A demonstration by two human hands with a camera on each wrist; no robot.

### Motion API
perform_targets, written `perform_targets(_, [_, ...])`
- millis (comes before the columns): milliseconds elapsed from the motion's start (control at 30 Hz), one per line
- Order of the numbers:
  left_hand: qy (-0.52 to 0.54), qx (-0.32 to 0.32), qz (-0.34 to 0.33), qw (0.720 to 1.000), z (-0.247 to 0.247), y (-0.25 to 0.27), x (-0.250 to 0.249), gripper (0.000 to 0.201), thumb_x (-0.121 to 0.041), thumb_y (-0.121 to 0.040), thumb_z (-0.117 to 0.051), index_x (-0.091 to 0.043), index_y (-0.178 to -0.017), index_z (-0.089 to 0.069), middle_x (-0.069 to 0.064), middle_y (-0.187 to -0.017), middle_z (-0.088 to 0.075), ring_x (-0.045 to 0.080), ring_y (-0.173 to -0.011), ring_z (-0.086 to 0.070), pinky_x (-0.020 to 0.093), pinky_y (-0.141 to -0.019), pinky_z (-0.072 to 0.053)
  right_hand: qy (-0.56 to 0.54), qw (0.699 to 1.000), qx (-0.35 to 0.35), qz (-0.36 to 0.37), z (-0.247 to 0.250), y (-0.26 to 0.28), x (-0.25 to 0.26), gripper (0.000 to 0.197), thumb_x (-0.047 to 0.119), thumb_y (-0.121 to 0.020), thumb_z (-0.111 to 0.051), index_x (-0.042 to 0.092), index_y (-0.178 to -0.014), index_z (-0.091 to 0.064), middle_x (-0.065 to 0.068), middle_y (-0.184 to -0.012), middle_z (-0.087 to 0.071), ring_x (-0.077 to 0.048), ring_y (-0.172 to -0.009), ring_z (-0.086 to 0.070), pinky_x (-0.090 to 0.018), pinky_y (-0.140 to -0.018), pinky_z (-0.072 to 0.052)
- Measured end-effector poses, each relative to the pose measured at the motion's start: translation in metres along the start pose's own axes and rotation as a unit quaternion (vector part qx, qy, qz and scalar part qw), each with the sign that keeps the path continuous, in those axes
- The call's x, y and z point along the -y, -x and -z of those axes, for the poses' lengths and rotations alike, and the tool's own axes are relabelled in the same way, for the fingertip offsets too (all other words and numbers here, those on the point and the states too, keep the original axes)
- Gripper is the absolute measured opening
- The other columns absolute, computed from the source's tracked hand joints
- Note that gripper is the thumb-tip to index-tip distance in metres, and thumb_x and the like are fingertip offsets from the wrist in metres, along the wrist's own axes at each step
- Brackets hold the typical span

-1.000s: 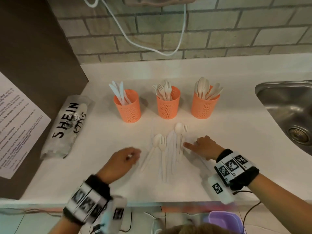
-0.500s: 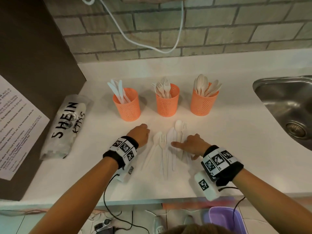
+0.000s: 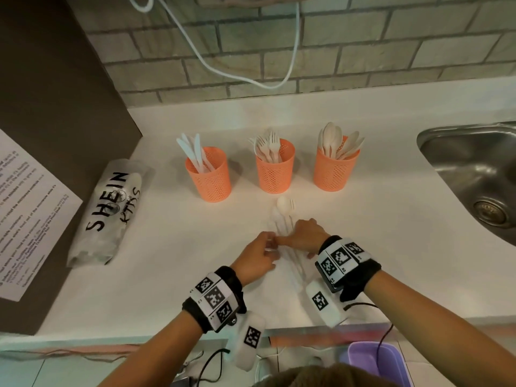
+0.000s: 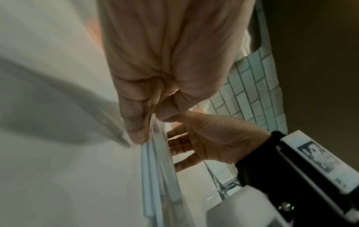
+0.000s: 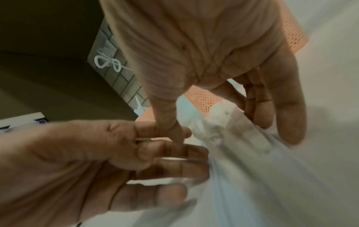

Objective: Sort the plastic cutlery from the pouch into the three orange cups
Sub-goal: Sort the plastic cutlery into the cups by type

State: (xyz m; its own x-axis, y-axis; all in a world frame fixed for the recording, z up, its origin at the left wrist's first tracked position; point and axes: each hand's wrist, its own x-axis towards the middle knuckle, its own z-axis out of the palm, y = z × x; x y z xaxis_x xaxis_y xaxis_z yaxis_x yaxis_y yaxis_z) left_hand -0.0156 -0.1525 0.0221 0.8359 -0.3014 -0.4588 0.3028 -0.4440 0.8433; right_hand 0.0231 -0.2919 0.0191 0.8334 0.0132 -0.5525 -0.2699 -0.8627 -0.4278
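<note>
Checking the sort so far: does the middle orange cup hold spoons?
No, the middle orange cup holds forks; spoons stand in the right cup.

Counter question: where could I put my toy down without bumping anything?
Bare counter lies between the spoon cup and the sink, and between the pouch and the left hand. It is crowded where both hands meet over the loose cutlery.

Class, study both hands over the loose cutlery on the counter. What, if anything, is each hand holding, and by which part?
The left hand pinches one thin white piece by its handle. The right hand lies on the loose cutlery handles; whether it grips any cannot be told.
</note>
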Motion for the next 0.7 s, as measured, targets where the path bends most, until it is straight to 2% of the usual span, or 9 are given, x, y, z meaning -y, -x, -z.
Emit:
perform_targets(33, [0.054, 0.005, 0.015, 0.998, -0.003, 0.000, -0.003, 0.047, 0.006, -0.091, -0.041, -0.006, -0.135, -0.030, 0.007, -0.108, -0.052, 0.018, -0.095, -0.054, 0.028, -0.077, -0.051, 0.020, 1.000, -0.006, 0.000, 0.000, 0.001, 0.000, 0.076, 0.062, -0.078, -0.057, -0.002, -0.118, -0.049, -0.016, -0.108, -0.045, -0.031, -0.119, -0.047, -0.034, -0.090, -0.045])
perform_targets(100, [0.124, 0.011, 0.042, 0.991, -0.004, 0.000, -0.008, 0.054, 0.012, -0.090, -0.035, -0.008, -0.138, -0.023, 0.003, -0.096, -0.054, 0.018, -0.094, -0.053, 0.022, -0.073, -0.046, 0.057, 0.998, -0.027, -0.002, -0.002, 0.004, 0.001, 0.080, 0.061, -0.076, -0.061, -0.001, -0.123, -0.044, -0.021, -0.125, -0.043, -0.031, -0.119, -0.046, -0.034, -0.091, -0.042])
perform_targets(167, [0.148, 0.010, 0.058, 0.987, -0.002, 0.000, -0.008, 0.056, 0.014, -0.087, -0.033, -0.006, -0.139, -0.023, 0.006, -0.103, -0.058, 0.019, -0.096, -0.054, 0.021, -0.074, -0.043, 0.075, 0.996, -0.045, -0.007, -0.004, 0.005, 0.001, 0.080, 0.054, -0.076, -0.064, 0.000, -0.128, -0.038, -0.020, -0.132, -0.037, -0.031, -0.121, -0.044, -0.034, -0.096, -0.040])
perform_targets(233, [0.128, -0.001, 0.061, 0.990, 0.000, 0.000, -0.007, 0.055, 0.012, -0.088, -0.034, -0.005, -0.139, -0.025, 0.012, -0.122, -0.057, 0.019, -0.104, -0.052, 0.020, -0.074, -0.042, 0.073, 0.996, -0.055, -0.009, -0.003, 0.006, 0.001, 0.076, 0.043, -0.077, -0.069, 0.000, -0.129, -0.035, -0.019, -0.133, -0.036, -0.032, -0.123, -0.042, -0.035, -0.098, -0.039])
perform_targets(267, [0.113, -0.011, 0.059, 0.992, 0.002, -0.001, -0.007, 0.053, 0.010, -0.089, -0.035, -0.005, -0.139, -0.026, 0.013, -0.125, -0.056, 0.019, -0.107, -0.050, 0.019, -0.073, -0.042, 0.073, 0.996, -0.059, -0.009, -0.002, 0.006, 0.001, 0.074, 0.039, -0.077, -0.070, 0.000, -0.129, -0.034, -0.019, -0.133, -0.036, -0.032, -0.123, -0.041, -0.036, -0.099, -0.039])
perform_targets(400, [0.128, -0.049, 0.061, 0.989, 0.009, 0.000, -0.002, 0.046, 0.000, -0.092, -0.043, -0.005, -0.137, -0.031, 0.011, -0.114, -0.057, 0.022, -0.103, -0.053, 0.023, -0.078, -0.046, 0.085, 0.994, -0.062, -0.011, -0.002, 0.008, 0.006, 0.075, 0.039, -0.076, -0.071, 0.000, -0.129, -0.035, -0.018, -0.132, -0.040, -0.031, -0.125, -0.040, -0.035, -0.100, -0.039])
perform_targets(500, [0.139, -0.058, 0.069, 0.986, 0.014, 0.003, 0.001, 0.045, -0.004, -0.093, -0.044, -0.004, -0.137, -0.033, 0.011, -0.115, -0.059, 0.022, -0.103, -0.056, 0.025, -0.085, -0.047, 0.103, 0.992, -0.069, -0.015, -0.004, 0.007, 0.011, 0.073, 0.036, -0.076, -0.071, 0.000, -0.129, -0.034, -0.017, -0.131, -0.040, -0.031, -0.124, -0.040, -0.034, -0.099, -0.040])
perform_targets(600, [0.144, -0.057, 0.072, 0.985, 0.016, 0.005, 0.003, 0.045, -0.005, -0.093, -0.044, -0.003, -0.136, -0.034, 0.012, -0.119, -0.060, 0.023, -0.105, -0.056, 0.026, -0.084, -0.048, 0.136, 0.986, -0.092, -0.022, -0.011, 0.004, 0.014, 0.060, 0.023, -0.082, -0.065, 0.000, -0.127, -0.033, -0.016, -0.130, -0.037, -0.029, -0.122, -0.040, -0.034, -0.097, -0.042])
perform_targets(700, [0.151, -0.055, 0.073, 0.984, 0.016, 0.006, 0.006, 0.045, -0.004, -0.093, -0.044, -0.003, -0.137, -0.033, 0.013, -0.120, -0.059, 0.023, -0.107, -0.056, 0.025, -0.082, -0.048, 0.160, 0.981, -0.102, -0.046, -0.016, 0.001, 0.016, 0.056, 0.020, -0.081, -0.064, 0.002, -0.126, -0.036, -0.015, -0.128, -0.037, -0.028, -0.119, -0.043, -0.035, -0.094, -0.045])
